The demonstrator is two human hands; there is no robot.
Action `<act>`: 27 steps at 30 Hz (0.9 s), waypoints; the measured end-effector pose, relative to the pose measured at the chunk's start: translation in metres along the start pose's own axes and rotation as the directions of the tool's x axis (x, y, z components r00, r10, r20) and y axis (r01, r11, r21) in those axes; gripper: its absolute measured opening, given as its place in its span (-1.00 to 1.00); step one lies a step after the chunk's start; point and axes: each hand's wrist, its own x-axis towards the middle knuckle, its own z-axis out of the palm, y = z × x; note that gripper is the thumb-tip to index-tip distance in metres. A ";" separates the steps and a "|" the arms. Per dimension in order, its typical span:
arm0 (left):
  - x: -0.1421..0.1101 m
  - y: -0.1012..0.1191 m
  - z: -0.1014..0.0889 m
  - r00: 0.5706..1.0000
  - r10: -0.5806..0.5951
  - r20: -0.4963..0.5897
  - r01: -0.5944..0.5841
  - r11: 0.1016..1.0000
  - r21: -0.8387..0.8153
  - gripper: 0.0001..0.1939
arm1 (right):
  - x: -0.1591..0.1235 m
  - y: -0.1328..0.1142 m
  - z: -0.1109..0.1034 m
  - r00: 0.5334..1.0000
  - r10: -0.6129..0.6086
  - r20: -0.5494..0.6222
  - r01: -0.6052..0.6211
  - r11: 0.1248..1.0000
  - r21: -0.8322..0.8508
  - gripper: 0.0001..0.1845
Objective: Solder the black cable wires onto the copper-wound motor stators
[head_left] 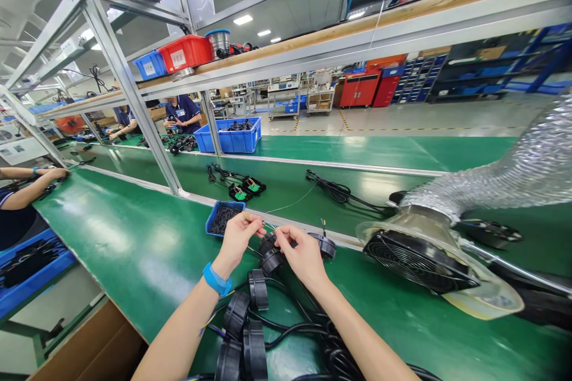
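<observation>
Evidently pinching thin coloured wires with left hand and right hand (fingertips closed) near green table's far edge, needing steadiness next.

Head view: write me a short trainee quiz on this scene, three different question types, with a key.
1. True or false: the left hand and right hand are close together by a black round part.

2. The black-grilled fan under the silver hose lies:
A) left of both hands
B) right of both hands
C) between the hands

3. Fill in: on the shelf, the bin next to the blue bin is ____ in colour.

Key: 1 true; 2 B; 3 red.
</observation>
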 end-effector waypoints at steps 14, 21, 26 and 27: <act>0.000 0.000 -0.001 0.995 -0.079 0.054 0.069 0.984 0.165 -0.65 | -0.001 0.003 0.000 0.999 -0.049 0.000 0.049 0.998 -0.039 -0.68; 0.000 -0.007 -0.001 0.993 -0.120 0.015 0.113 0.962 0.251 -0.61 | -0.001 0.003 0.000 0.998 -0.060 -0.001 0.060 0.997 -0.041 -0.66; 0.004 -0.005 -0.003 0.993 0.005 -0.119 0.019 0.981 0.194 -0.63 | -0.001 0.002 0.001 0.998 -0.061 -0.004 0.061 0.997 -0.045 -0.67; 0.004 -0.005 -0.003 0.988 0.036 -0.152 -0.007 0.982 0.188 -0.64 | -0.001 0.002 0.002 0.998 -0.062 -0.003 0.062 0.997 -0.048 -0.67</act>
